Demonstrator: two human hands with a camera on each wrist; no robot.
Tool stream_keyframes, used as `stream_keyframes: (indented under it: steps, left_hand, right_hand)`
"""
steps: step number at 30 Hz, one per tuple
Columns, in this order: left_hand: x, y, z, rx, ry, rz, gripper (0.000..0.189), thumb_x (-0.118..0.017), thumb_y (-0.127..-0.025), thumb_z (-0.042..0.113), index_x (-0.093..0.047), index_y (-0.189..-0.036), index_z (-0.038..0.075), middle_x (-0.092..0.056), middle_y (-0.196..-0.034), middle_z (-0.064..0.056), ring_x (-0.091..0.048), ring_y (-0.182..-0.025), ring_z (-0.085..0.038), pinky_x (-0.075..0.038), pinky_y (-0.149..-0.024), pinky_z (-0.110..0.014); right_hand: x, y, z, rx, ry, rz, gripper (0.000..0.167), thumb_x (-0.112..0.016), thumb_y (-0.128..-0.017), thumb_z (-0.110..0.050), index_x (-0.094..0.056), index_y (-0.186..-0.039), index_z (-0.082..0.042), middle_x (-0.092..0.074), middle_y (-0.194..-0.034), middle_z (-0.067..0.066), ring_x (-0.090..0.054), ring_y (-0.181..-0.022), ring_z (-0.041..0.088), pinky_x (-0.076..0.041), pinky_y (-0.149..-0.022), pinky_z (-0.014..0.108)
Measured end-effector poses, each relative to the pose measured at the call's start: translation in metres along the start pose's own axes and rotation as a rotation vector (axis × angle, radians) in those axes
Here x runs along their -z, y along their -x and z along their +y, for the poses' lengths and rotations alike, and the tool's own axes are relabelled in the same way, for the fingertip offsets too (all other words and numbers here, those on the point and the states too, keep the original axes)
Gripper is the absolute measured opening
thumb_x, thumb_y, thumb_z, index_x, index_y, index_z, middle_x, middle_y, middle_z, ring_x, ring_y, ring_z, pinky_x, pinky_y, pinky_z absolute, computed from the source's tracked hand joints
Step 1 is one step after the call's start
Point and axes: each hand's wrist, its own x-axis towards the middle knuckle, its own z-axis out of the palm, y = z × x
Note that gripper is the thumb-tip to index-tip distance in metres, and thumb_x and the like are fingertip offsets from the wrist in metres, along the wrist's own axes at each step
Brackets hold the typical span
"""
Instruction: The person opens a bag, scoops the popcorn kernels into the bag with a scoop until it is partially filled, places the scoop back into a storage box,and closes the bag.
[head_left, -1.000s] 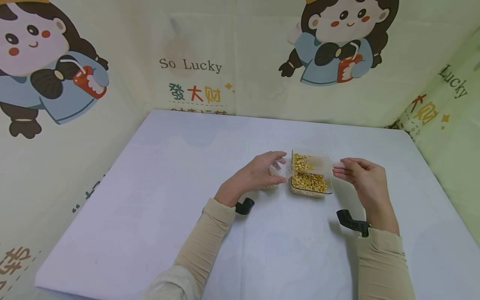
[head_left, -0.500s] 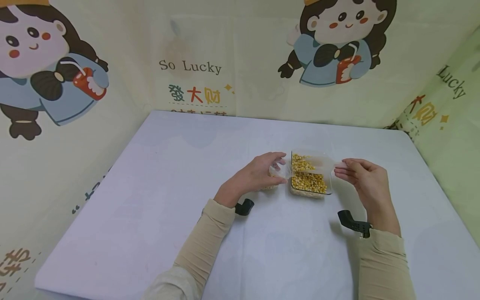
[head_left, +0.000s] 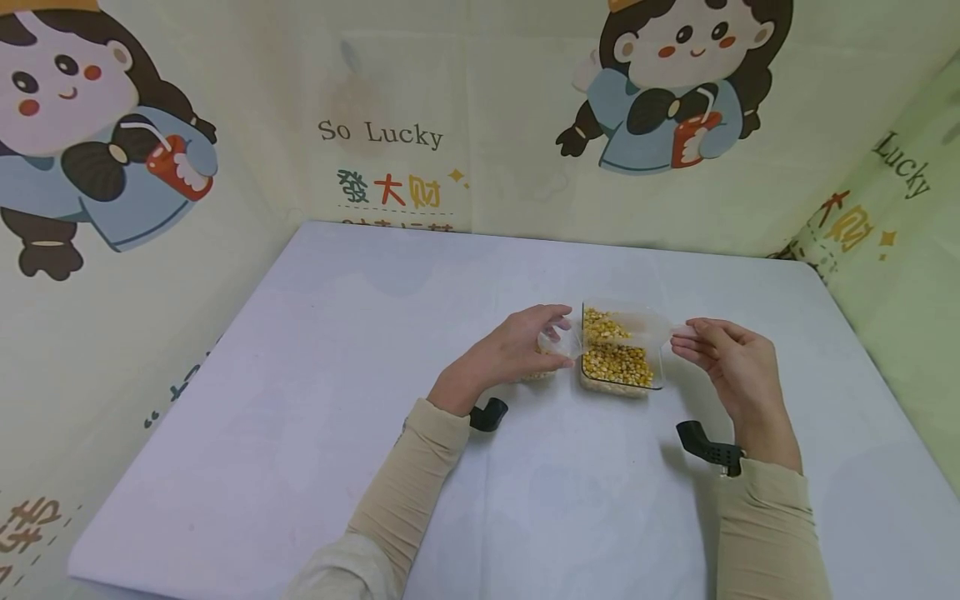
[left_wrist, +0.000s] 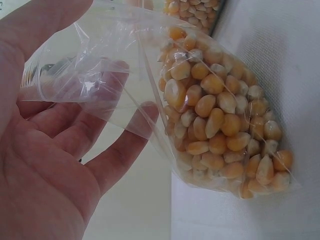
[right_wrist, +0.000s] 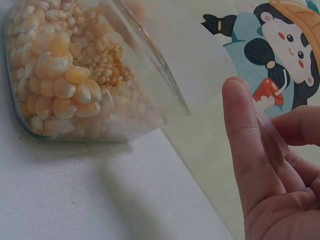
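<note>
My left hand (head_left: 513,346) holds the upper part of a clear plastic bag (left_wrist: 215,110) that has yellow corn kernels in its lower end. The thumb is on one side of the bag's mouth and the fingers on the other. Just right of it, a clear rectangular container (head_left: 615,388) of corn kernels (head_left: 618,364) stands on the table. A translucent scoop (head_left: 641,327) reaches over the container, its front end among the kernels. To the right, my right hand (head_left: 738,367) pinches the scoop's thin handle (right_wrist: 270,127) between thumb and fingers.
A white table (head_left: 337,400) lies under everything, its far edge close to a cloth backdrop (head_left: 510,125) with printed cartoon figures. Black wrist cameras are strapped below both hands, and the right one (head_left: 705,446) hangs in front of the container.
My right hand has shifted very slightly to the right with the scoop handle. The left hand and bag stay almost where they were.
</note>
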Motion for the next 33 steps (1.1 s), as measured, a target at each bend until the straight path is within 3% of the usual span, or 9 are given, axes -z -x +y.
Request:
stream_keyframes:
  steps: [15,29,33]
  left_hand:
    - [0.0,0.0,0.001,0.01,0.016,-0.011,0.075,-0.075,-0.089,0.025,-0.036,-0.151,0.004,-0.058,-0.138,-0.011,-0.059,-0.116,-0.018,-0.052,-0.09,-0.026]
    - [0.0,0.0,0.0,0.002,0.033,-0.008,0.075,-0.075,-0.09,0.025,-0.036,-0.151,0.004,-0.058,-0.137,-0.011,-0.059,-0.115,-0.018,-0.051,-0.088,-0.025]
    - [0.0,0.0,0.0,0.009,0.02,-0.004,0.075,-0.075,-0.089,0.026,-0.037,-0.151,0.006,-0.058,-0.137,-0.01,-0.059,-0.115,-0.018,-0.051,-0.089,-0.026]
  right_hand:
    - [0.0,0.003,-0.006,0.024,-0.044,-0.012,0.018,-0.067,-0.094,-0.015,-0.07,-0.103,0.001,-0.076,-0.09,0.009,-0.076,-0.081,0.019,-0.06,-0.075,0.03]
    - [-0.02,0.014,-0.021,0.093,0.027,-0.017,0.028,-0.07,-0.092,-0.02,-0.068,-0.108,0.003,-0.076,-0.092,0.007,-0.076,-0.081,0.018,-0.06,-0.075,0.029]
    - [-0.028,0.018,-0.025,0.106,0.01,-0.051,0.025,-0.07,-0.092,-0.016,-0.068,-0.107,0.004,-0.076,-0.091,0.009,-0.076,-0.08,0.02,-0.06,-0.075,0.031]
